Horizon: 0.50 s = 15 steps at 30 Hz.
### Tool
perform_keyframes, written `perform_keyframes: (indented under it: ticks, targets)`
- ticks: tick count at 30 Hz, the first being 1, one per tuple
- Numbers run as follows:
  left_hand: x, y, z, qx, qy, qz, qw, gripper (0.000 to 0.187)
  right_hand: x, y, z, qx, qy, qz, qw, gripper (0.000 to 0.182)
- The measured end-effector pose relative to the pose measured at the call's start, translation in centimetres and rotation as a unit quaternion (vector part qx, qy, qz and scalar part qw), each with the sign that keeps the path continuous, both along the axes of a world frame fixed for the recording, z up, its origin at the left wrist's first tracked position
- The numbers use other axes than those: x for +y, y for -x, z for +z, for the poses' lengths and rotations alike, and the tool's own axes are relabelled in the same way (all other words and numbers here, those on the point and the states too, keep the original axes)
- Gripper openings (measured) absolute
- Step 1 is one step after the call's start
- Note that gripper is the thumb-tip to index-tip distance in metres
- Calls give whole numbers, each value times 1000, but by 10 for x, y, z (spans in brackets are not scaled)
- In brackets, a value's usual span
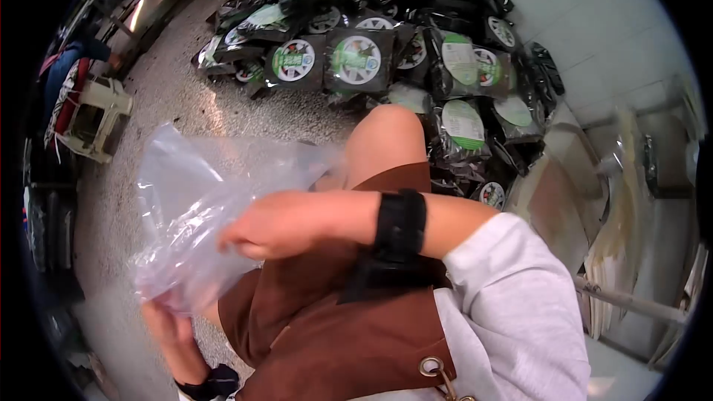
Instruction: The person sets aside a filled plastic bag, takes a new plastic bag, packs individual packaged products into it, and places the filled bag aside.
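A large clear plastic bag (186, 193) spreads over my lap and out to the left, crumpled and shiny. At its lower end my left hand (169, 323) is closed on the film, with some fingers showing blurred through the plastic. My right hand (271, 226) lies across the bag's near side, palm down. Its fingers bend inward but are smeared by motion, and I cannot tell whether they grip the film. Both wrists wear black bands. A brown apron (356, 327) covers my lap beneath the bag.
Many black packages with round green-and-white labels (359, 58) are heaped on the speckled floor (163, 104) ahead, against a pale tiled wall (601, 22). A beige plastic stool (100, 115) stands at left, beside part of another person (70, 67). Stacked sheets (613, 275) stand at right.
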State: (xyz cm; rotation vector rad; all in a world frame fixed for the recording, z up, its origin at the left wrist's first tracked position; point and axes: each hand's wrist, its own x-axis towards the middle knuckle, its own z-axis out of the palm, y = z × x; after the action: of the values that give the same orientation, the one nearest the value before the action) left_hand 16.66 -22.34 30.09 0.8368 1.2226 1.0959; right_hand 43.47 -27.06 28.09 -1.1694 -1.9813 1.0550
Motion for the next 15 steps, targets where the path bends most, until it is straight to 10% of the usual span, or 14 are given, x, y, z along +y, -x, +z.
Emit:
perform_keyframes:
  ticks: [2, 4, 5, 6, 9, 10, 12, 14, 15]
  targets:
    - [-6, -3, 6, -168, 85, -295, 937, 34, 46, -14, -30, -128, -41, -46, 990, 32]
    - [-24, -9, 16, -46, 249, -305, 918, 31, 93, -77, -30, 134, 26, -98, 986, 50]
    - [-29, 8, 10, -41, 250, -296, 921, 31, 86, -82, -30, 141, 28, -91, 985, 50]
    - [-27, 39, 1, 150, 20, -387, 910, 27, 72, -87, -28, 22, -2, -90, 996, 52]
    - [3, 26, 28, -11, 67, -220, 973, 36, 46, -123, -26, -126, 47, 76, 988, 51]
    - [26, 21, 37, -127, 88, -191, 969, 43, 41, -135, -29, -11, 159, 232, 960, 47]
    - [56, 3, 39, -247, 76, -201, 945, 48, 21, -185, -13, 148, 185, 74, 969, 40]
    - [62, -10, 37, -167, 78, -179, 966, 53, 10, -244, -36, 310, 176, -306, 883, 34]
    - [63, -12, 34, -165, 82, -170, 968, 53, 13, -272, -71, 195, 64, -499, 842, 41]
